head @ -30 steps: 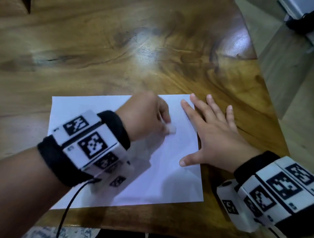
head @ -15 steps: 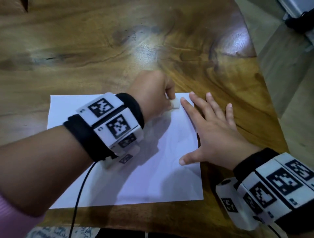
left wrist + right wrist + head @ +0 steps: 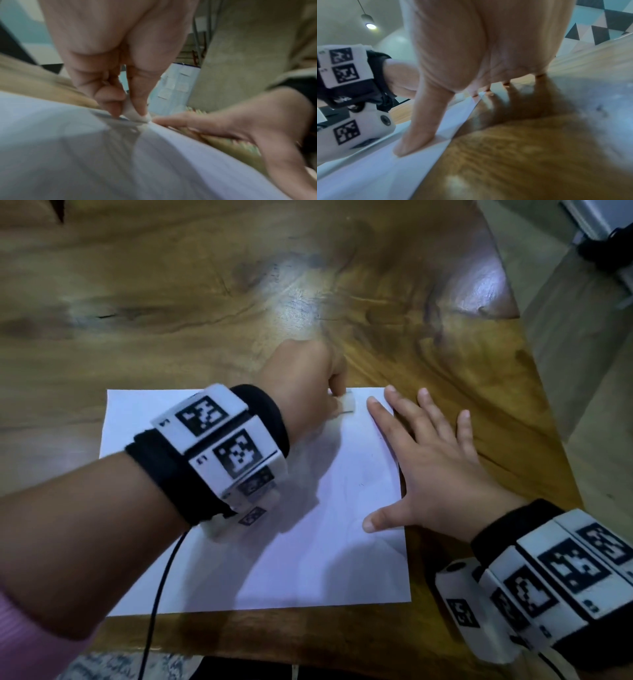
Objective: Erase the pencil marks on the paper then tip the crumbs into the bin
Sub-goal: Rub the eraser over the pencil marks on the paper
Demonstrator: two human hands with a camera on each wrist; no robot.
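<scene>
A white sheet of paper point(image 3: 308, 559) lies flat near the front edge of the wooden table point(image 3: 205, 302). My left hand point(image 3: 337, 402) pinches a small white eraser point(image 3: 348, 404) and presses it on the paper's far edge; the left wrist view shows the eraser point(image 3: 137, 115) between thumb and finger on the paper point(image 3: 102, 162). My right hand point(image 3: 428, 460) lies flat with fingers spread on the paper's right edge, thumb on the sheet. In the right wrist view the right hand's thumb point(image 3: 416, 135) presses the paper point(image 3: 376, 169). Faint pencil specks show beside the right palm. No bin is in view.
The table's right edge point(image 3: 534, 392) drops to a grey floor point(image 3: 582, 371). A black cable point(image 3: 157, 594) hangs from my left wrist band over the paper's front edge. Bare wood stretches beyond the paper.
My left hand has carried the eraser from the middle of the sheet up to its far edge and stayed there. The right hand has held still.
</scene>
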